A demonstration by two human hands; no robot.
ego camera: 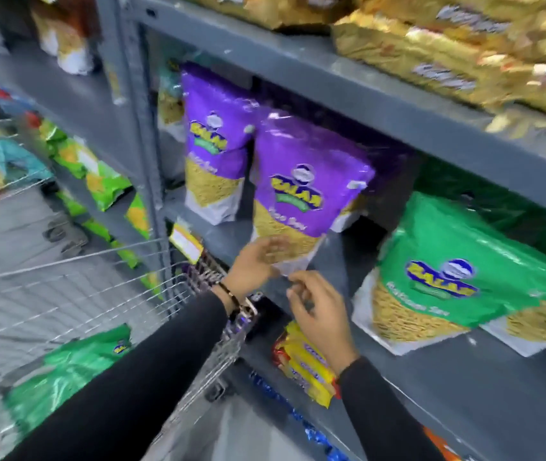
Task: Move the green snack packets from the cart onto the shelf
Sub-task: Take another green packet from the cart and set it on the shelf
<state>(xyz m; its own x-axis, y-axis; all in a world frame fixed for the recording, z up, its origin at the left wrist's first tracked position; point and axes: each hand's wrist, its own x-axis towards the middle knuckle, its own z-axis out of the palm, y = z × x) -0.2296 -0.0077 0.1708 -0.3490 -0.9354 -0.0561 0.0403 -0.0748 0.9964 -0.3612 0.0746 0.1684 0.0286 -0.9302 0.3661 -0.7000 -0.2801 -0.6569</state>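
A green snack packet (75, 364) lies in the wire cart (105, 287) at the lower left, partly hidden by my left sleeve. More green packets (458, 271) lean on the grey shelf (431, 367) at the right. My left hand (255, 264) grips the bottom edge of a purple snack packet (301, 181) that stands on the same shelf. My right hand (318, 314) hovers just below that packet's corner, fingers apart, holding nothing.
A second purple packet (215, 141) stands further left. Gold packets (448, 51) fill the shelf above. Yellow and red packs (305, 361) sit on the shelf below. Green and yellow chip bags (98, 178) hang on the left rack. A yellow price tag (185, 242) is on the shelf edge.
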